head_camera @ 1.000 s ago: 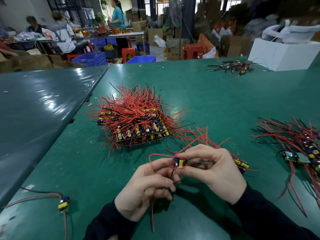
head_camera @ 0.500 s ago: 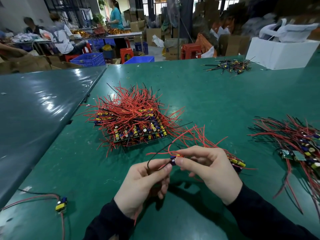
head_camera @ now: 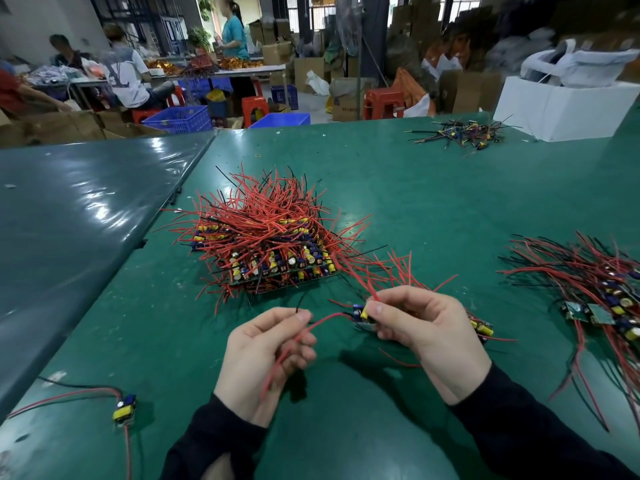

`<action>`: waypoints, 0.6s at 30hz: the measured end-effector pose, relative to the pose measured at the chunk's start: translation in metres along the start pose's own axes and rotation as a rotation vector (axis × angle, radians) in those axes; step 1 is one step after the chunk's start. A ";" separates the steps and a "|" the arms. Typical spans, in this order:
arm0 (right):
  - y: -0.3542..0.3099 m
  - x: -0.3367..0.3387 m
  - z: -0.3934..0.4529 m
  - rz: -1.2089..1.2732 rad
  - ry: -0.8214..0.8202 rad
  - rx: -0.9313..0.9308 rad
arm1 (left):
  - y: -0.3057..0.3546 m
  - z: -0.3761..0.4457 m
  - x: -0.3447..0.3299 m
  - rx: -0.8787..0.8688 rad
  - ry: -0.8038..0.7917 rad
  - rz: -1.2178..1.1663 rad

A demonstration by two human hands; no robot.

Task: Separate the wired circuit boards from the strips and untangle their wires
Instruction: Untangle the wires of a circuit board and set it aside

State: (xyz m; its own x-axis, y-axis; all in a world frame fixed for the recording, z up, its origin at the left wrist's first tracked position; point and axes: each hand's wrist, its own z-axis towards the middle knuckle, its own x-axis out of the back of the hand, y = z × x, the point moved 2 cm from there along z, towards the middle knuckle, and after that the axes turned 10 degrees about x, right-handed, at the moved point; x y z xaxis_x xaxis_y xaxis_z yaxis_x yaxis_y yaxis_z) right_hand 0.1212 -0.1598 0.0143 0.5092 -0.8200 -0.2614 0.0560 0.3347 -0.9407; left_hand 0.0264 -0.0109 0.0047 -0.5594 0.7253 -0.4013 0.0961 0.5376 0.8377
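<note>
Nearest, at the left edge of the green table [head_camera: 433, 209], a single small circuit board [head_camera: 124, 408] lies alone, its red and black leads trailing off left and toward the near edge.

Just beyond it, at the middle, two dark sleeves reach in. The left hand [head_camera: 266, 358] has its fingers curled round a red wire [head_camera: 325, 320], which runs through the fist and out below the palm; a black wire tip pokes up by the thumb. That red wire arcs right to a small board [head_camera: 360, 312] with blue and yellow parts, pinched between the thumb and forefinger of the right hand [head_camera: 422, 327]. The two hands are held apart above the table with the wire slack between them. More red wires sprout up from the right fist, and a strip of boards [head_camera: 482, 328] shows past its knuckles, on the right side.

Well to the right lies a loose pile of wired boards [head_camera: 602, 292], red and black leads fanned toward the near edge.

Farther back, centre left, sits a big stack of board strips [head_camera: 273, 244] bristling with red wires.

At the far right, a small heap of dark-wired parts [head_camera: 462, 133] rests near a white box [head_camera: 561, 109]. Beyond the table, people sit and stand at other benches among blue crates and red stools.
</note>
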 end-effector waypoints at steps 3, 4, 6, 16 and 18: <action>0.002 -0.001 0.000 0.077 0.014 -0.016 | 0.002 0.001 0.003 0.139 -0.079 -0.283; 0.002 -0.001 0.000 0.092 0.020 -0.025 | 0.003 0.001 0.004 0.166 -0.111 -0.367; 0.003 -0.002 -0.002 0.108 0.035 -0.041 | 0.001 0.002 0.005 0.174 -0.164 -0.402; 0.007 -0.013 -0.013 0.052 -0.128 -0.102 | -0.010 -0.002 -0.011 -0.171 -0.063 0.125; 0.007 -0.013 -0.015 0.058 -0.160 -0.104 | -0.009 -0.003 -0.011 -0.220 -0.035 0.197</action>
State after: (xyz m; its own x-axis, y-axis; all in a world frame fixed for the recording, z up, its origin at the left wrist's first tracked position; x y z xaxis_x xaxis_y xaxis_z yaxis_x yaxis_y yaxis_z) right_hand 0.1017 -0.1534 0.0077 0.6391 -0.7140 -0.2859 -0.0620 0.3227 -0.9445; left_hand 0.0295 -0.0252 0.0026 -0.5189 0.8227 -0.2322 0.0174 0.2818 0.9593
